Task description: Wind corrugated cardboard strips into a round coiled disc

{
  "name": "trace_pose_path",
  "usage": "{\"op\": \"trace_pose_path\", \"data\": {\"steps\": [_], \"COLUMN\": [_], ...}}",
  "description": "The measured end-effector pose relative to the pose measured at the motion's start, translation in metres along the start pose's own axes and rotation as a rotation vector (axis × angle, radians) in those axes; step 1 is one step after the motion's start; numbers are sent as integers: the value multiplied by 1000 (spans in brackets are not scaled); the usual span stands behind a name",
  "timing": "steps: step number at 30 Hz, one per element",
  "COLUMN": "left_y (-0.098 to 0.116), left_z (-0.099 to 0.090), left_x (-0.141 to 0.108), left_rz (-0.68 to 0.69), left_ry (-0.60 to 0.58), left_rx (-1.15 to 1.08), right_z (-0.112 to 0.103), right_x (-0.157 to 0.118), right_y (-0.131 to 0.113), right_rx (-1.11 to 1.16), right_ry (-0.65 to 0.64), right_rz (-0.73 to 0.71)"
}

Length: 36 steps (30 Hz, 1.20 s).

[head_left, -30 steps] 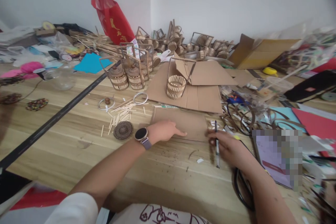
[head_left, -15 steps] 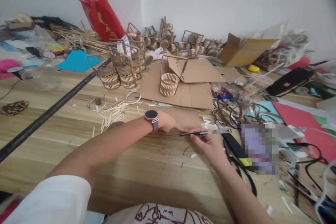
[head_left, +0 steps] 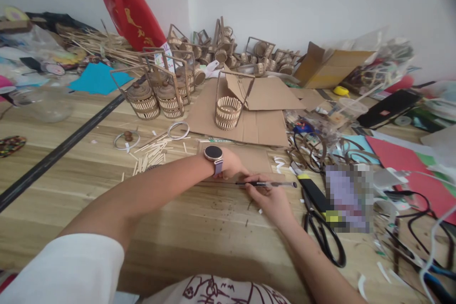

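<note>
My right hand (head_left: 269,199) is closed around a slim pen (head_left: 284,184) with a dark tip that points left. The pen lies nearly level, low over the front edge of a flat brown cardboard piece (head_left: 254,156). My left hand (head_left: 231,164), with a watch (head_left: 213,153) on its wrist, rests palm down on this cardboard with its index finger stretched toward the pen tip. Its other fingers are partly hidden. Behind the hands, a small slatted basket (head_left: 228,114) with a tall handle stands on a larger cardboard sheet (head_left: 263,128).
Thin sticks (head_left: 151,152) and wire rings (head_left: 178,130) lie left of the hands. Lidded baskets (head_left: 142,102) stand farther back. Scissors (head_left: 326,240) and a black-and-yellow cutter (head_left: 313,192) lie close to my right forearm. Brown curled strips (head_left: 309,147) and red paper (head_left: 395,156) are at right.
My right hand and the pen have moved left along the cardboard edge, close to my left hand. My left hand has shifted slightly right. The camera view has moved a little.
</note>
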State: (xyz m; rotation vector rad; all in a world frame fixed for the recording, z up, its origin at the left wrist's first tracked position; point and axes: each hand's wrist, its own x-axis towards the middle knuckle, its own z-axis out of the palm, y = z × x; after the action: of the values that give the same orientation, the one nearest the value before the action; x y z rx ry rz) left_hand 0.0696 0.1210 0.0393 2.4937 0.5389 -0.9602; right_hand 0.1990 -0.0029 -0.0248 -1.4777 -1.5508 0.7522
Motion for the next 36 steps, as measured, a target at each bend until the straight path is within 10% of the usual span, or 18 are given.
{"op": "trace_pose_path", "data": {"steps": [9,25,36], "left_y": [2,3,3], "left_z": [-2,-1,2], "left_x": [1,2,1], "left_rz": [-20,-64,-49], "left_ry": [-14,-63,-18], "left_rx": [-6,-36,-30], "right_z": [-8,-103,-21], "right_x": [0,-20,10], "right_y": [4,19,13], "right_rx": [-125,-393,719], "right_ry": [9,291,350], "right_rz": [-35,280,347]}}
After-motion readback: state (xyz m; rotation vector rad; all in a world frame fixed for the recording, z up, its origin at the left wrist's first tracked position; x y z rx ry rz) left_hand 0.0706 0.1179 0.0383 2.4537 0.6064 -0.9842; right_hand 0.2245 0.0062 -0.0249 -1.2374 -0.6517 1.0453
